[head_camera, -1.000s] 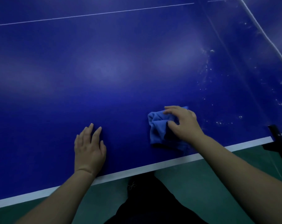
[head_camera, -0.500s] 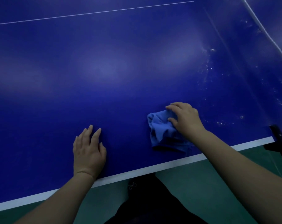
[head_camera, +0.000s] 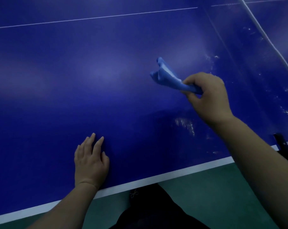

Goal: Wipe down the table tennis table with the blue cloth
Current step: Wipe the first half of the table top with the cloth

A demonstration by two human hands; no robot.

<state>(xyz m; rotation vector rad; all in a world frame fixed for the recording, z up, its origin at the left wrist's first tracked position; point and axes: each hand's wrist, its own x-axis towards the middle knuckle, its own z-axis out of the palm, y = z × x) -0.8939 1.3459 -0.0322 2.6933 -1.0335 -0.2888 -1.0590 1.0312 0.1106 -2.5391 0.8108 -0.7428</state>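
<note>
The right hand point(head_camera: 207, 98) has the blue cloth point(head_camera: 168, 76) pinched by one end, thumb and curled fingers closed round the bunched fabric; the rest of the cloth sticks out loose toward the far side of the table point(head_camera: 107, 71), fanned and crumpled, and it looks lifted clear of the surface, though I cannot be sure whether its far tip touches; the hand itself is raised over the right part of the table, a good way in from the near edge and not far from the net point(head_camera: 272, 43) that runs along the right end.

The left hand point(head_camera: 90, 161) lies flat on the table just inside the near edge, palm down, fingers straight and close together, holding nothing; its wrist sits at the white edge line point(head_camera: 173, 174).

Between the two hands, nearer the right one, a patch of pale streaks point(head_camera: 186, 124) shows on the blue surface; more white specks point(head_camera: 212, 58) are scattered toward the net end; a thin white line point(head_camera: 93, 18) crosses the far part of the table; a dark net post point(head_camera: 279, 141) stands at the near right corner of the table half; below the near edge there is green floor point(head_camera: 214, 195) and the person's dark clothing point(head_camera: 150, 210) with a pale drawstring.
</note>
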